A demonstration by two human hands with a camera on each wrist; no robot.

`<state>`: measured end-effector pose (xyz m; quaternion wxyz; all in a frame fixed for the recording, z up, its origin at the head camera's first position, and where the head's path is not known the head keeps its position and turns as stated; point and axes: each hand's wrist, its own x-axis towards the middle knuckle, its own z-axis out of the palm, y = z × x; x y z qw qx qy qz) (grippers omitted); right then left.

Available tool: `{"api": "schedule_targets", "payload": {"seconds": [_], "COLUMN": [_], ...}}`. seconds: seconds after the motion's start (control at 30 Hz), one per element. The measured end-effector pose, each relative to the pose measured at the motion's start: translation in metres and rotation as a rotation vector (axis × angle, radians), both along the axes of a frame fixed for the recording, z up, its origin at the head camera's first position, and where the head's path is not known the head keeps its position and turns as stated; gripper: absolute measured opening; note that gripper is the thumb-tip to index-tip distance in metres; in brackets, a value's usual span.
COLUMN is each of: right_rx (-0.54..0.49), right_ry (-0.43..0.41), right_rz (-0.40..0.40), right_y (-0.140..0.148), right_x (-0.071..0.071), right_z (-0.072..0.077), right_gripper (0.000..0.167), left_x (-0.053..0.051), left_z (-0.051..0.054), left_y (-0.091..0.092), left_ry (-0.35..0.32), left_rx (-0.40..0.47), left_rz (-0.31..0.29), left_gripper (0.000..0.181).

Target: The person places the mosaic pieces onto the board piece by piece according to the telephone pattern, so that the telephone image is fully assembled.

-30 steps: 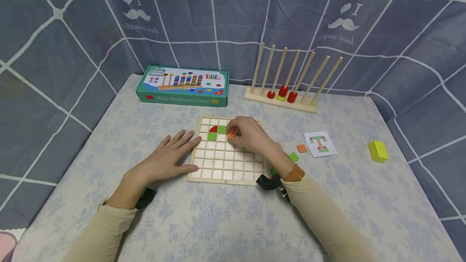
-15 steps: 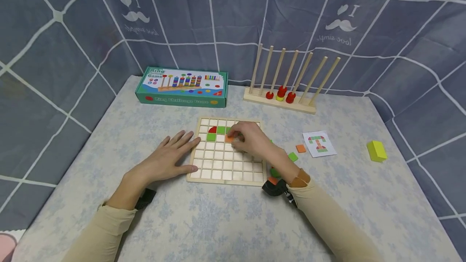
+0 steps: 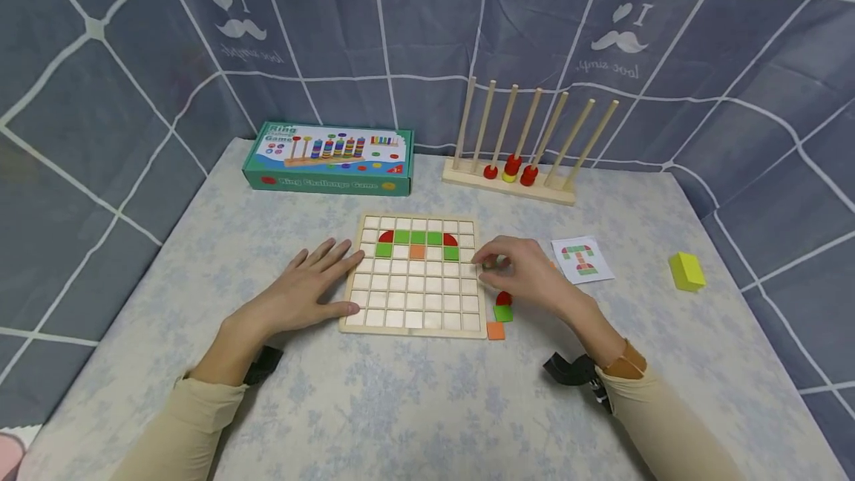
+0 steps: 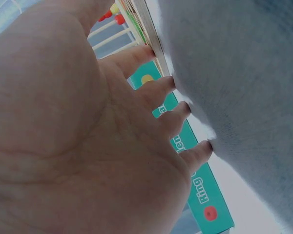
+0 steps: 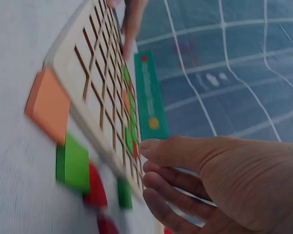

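- Blue-grey curtain [image 3: 427, 28] is hung behind the pale worktop [image 3: 414, 407].
- Grid board [image 3: 398, 283] is placed at centre; red and green tiles [image 3: 418, 236] and one orange tile [image 3: 417, 252] are set in its upper rows.
- Left hand [image 3: 303, 295] is spread, relaxed, at the board's left edge.
- Right hand [image 3: 528, 269] is held by the right edge, loosely bent, released.
- Loose tiles [image 3: 503, 313] are scattered below it.
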<state>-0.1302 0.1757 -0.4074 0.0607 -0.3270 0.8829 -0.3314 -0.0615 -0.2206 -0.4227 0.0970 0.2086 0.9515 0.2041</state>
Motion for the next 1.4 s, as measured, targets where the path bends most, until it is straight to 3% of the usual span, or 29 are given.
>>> {"api": "schedule_targets", "payload": {"seconds": [0.3,0.57,0.73,0.93,1.13,1.23,1.4], "right_rx": [-0.006,0.103,0.193,0.231,0.187,0.141,0.111], "right_ry": [-0.014,-0.095,-0.13,-0.069,0.012,0.041,0.038], "right_rz": [-0.074,-0.167,-0.147,-0.116,-0.132,-0.139,-0.06], "right_y": [0.047,0.086,0.097,0.093,0.084,0.07,0.031], "right_x": [-0.015,-0.024,-0.028,-0.03,-0.027,-0.025,-0.026], "right_z": [-0.006,0.007,0.006,-0.001,-0.005,-0.006,-0.003], "right_gripper": [0.023,0.029,0.032,0.024,0.02,0.018,0.018], "left_x": [0.0,0.001,0.001,0.002,0.002,0.001,0.001], "left_z": [-0.002,0.001,0.002,0.002,0.004,0.004,0.001], "left_y": [0.001,0.002,0.001,0.0,0.001,0.001,0.001], "left_ry": [-0.004,-0.002,-0.003,-0.009,-0.017,-0.014,-0.006], "left_rx": [0.009,0.004,-0.003,-0.001,0.0,0.001,-0.001], "left_rz": [0.01,0.013,0.01,0.011,0.011,0.008,0.007], "left_gripper": [0.087,0.087,0.087,0.087,0.087,0.087,0.087]}}
